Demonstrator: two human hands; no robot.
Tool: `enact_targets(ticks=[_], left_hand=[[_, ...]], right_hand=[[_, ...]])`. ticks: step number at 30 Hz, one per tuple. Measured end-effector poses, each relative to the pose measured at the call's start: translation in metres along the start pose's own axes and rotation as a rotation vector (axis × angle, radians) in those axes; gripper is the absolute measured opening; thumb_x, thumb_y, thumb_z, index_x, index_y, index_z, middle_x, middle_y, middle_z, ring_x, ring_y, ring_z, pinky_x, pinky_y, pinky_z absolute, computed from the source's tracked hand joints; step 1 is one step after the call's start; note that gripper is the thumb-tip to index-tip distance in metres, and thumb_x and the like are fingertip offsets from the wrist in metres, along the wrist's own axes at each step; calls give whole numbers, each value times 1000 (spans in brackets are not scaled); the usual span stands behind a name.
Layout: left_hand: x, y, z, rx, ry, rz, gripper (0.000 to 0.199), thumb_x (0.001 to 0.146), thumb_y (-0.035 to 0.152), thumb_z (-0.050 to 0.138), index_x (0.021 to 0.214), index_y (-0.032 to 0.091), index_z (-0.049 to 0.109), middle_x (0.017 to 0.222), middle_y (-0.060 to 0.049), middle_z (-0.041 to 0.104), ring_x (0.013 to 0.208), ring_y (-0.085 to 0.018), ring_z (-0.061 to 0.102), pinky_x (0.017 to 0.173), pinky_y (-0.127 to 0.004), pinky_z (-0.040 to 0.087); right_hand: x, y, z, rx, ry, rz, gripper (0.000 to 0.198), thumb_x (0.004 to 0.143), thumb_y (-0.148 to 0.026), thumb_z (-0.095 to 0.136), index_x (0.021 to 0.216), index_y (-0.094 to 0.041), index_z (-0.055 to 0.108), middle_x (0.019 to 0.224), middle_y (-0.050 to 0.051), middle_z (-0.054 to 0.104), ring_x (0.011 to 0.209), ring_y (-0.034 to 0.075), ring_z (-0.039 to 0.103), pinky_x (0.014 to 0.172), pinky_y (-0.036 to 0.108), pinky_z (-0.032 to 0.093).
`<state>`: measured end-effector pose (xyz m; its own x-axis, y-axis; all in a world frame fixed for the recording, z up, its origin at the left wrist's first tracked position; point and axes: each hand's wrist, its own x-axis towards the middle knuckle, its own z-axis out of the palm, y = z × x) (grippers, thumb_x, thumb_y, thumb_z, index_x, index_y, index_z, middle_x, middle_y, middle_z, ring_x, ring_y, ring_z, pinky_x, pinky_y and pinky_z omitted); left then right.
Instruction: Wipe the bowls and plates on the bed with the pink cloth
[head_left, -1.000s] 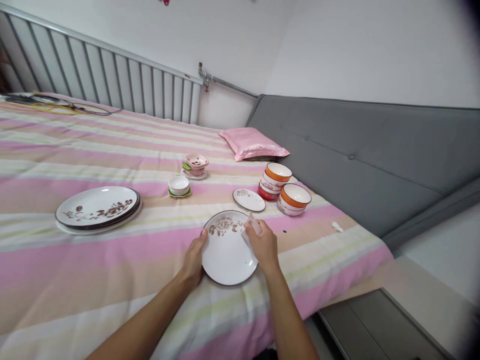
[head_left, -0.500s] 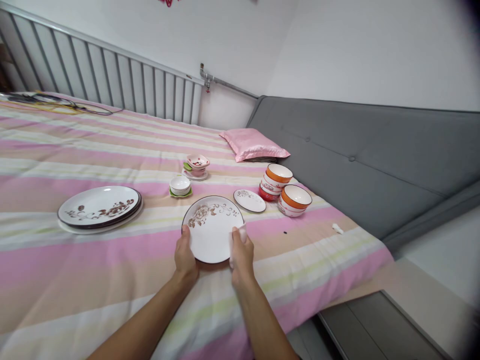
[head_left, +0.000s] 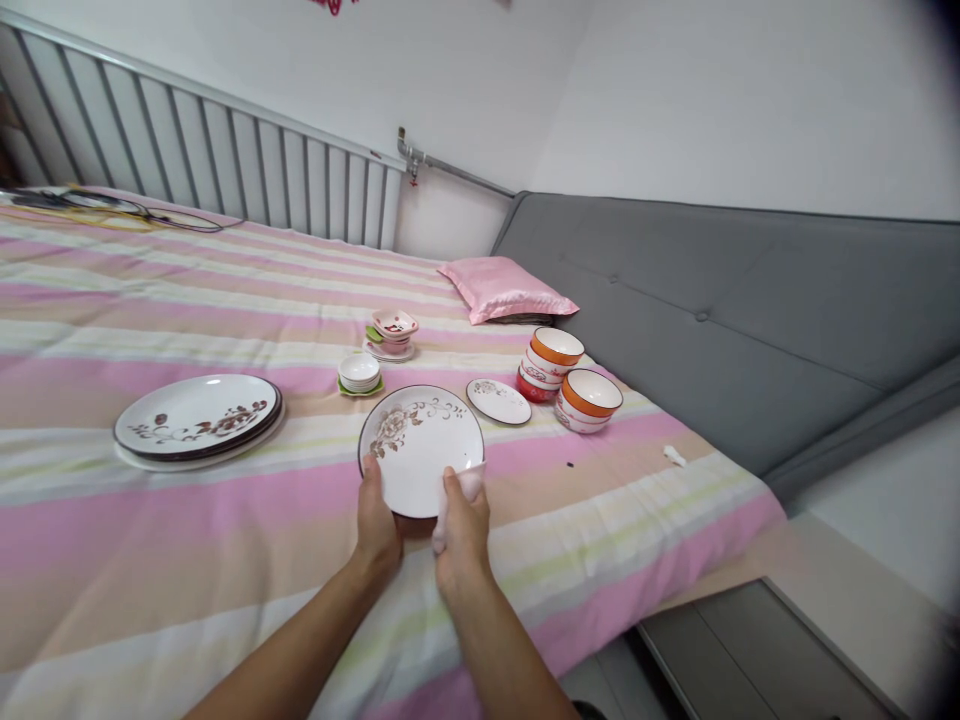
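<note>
A round white plate (head_left: 420, 450) with a dark rim and brown flowers is held up over the bed, tilted toward me. My left hand (head_left: 377, 515) grips its lower left edge, thumb on top. At the lower right edge, my right hand (head_left: 463, 530) is closed on a pale cloth or tissue (head_left: 471, 482) pressed against the rim. Just beyond the plate lies a smaller oval plate (head_left: 499, 401) with a similar flower pattern. Large oval plates (head_left: 199, 415) are stacked to the left. The fingers under the plate are hidden.
Striped bedding (head_left: 300, 560) covers the bed. Small white dishes (head_left: 359, 372), pink dishes (head_left: 395, 325), an orange-rimmed bowl stack (head_left: 556, 350) and another bowl stack (head_left: 589, 395) stand beyond. A pink pillow (head_left: 510, 288), crumpled white tissue (head_left: 674, 456), cables (head_left: 112, 208) and grey headboard (head_left: 720, 320) surround them.
My right hand has moved left and slightly down along the plate's rim with the cloth. The plate has shifted a little left and up; the left hand stays on its edge.
</note>
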<state>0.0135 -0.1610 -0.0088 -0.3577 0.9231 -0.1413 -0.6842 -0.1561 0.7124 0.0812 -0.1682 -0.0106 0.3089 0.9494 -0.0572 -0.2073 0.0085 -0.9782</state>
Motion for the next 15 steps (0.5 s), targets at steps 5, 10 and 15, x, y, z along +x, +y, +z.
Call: enact_targets(ticks=[5, 10, 15], left_hand=[[0, 11, 4, 80, -134, -107, 49, 83, 47, 52, 116, 14, 62, 111, -11, 68, 110, -26, 60, 98, -35, 44], [3, 29, 5, 112, -338, -350, 54, 83, 52, 48, 116, 13, 62, 113, -14, 67, 109, -30, 60, 93, -40, 47], [2, 32, 1, 319, -464, -539, 48, 74, 39, 66, 111, 10, 63, 102, -19, 70, 89, -31, 68, 80, -41, 53]], right_hand=[[22, -43, -27, 107, 96, 91, 38, 61, -38, 69, 89, -14, 59, 76, 2, 65, 67, 14, 60, 56, 21, 47], [39, -69, -73, -124, -48, 70, 40, 58, -40, 73, 83, -10, 61, 68, 1, 62, 61, 13, 55, 55, 23, 44], [43, -66, -90, -258, -159, 47, 39, 59, -40, 73, 82, -10, 63, 64, 0, 60, 60, 13, 54, 55, 23, 44]])
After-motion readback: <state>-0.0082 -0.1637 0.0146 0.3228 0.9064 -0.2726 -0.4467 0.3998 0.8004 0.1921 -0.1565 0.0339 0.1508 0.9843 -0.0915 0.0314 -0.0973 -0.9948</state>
